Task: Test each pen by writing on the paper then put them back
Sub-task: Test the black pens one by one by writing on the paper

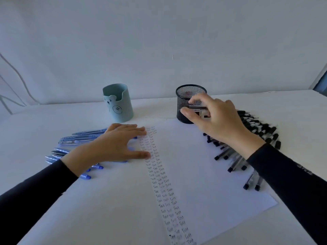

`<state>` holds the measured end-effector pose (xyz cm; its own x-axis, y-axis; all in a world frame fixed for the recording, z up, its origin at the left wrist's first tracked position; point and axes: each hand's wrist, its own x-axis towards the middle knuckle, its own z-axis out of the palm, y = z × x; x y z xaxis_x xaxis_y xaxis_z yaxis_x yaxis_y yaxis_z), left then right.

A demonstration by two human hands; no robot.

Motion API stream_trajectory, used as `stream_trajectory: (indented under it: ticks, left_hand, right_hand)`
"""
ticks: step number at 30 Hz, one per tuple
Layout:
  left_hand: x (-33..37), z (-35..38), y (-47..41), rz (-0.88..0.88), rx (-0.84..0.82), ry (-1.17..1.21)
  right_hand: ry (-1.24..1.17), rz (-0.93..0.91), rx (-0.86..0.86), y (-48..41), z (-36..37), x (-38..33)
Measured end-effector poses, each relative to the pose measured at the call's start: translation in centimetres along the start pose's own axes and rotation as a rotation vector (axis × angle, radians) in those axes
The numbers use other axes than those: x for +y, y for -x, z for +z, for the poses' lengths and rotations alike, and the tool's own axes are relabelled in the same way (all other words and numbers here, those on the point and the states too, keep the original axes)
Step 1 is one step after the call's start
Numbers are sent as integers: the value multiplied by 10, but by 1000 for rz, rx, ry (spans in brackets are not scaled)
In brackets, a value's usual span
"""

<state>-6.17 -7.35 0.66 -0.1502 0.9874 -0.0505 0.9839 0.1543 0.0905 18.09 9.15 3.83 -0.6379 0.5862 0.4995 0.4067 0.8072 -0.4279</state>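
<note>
Paper (203, 174) nearest me, long "Test" column, so lots tested. Right hand (214, 121) pinches a black pen (197, 107) by the far mesh cup (184, 96). Left hand (120, 144) flat on the paper's left edge, holding nothing. Black pens (256, 128) right & blue pens (79, 137) left not yet put back.

"Test" handwritten repeatedly, three columns, on paper (203, 174).
</note>
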Motion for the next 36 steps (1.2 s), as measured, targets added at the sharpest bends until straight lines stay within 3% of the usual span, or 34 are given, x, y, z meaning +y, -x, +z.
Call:
stream_trajectory:
  ticks: [5, 12, 15, 18, 20, 26, 36]
  left_hand:
    - [7, 1, 15, 9, 33, -102]
    - [3, 8, 23, 66, 104, -15]
    - [-2, 6, 22, 55, 134, 46]
    - [-29, 1, 21, 51, 160, 29]
    - [-38, -1, 20, 56, 171, 40]
    - [-71, -8, 13, 95, 212, 95]
    - [-69, 1, 4, 120, 225, 134]
  right_hand:
    - [-288, 166, -106, 2, -9, -19]
    - [-344, 146, -153, 13, -3, -53]
    - [-463, 136, -76, 10, 10, -69]
    - [-674, 298, -157, -1, 32, -85]
    - [-676, 388, -244, -2, 37, -85]
    - [-864, 538, -169, -16, 72, -59]
    - [-523, 435, -187, -19, 83, -44]
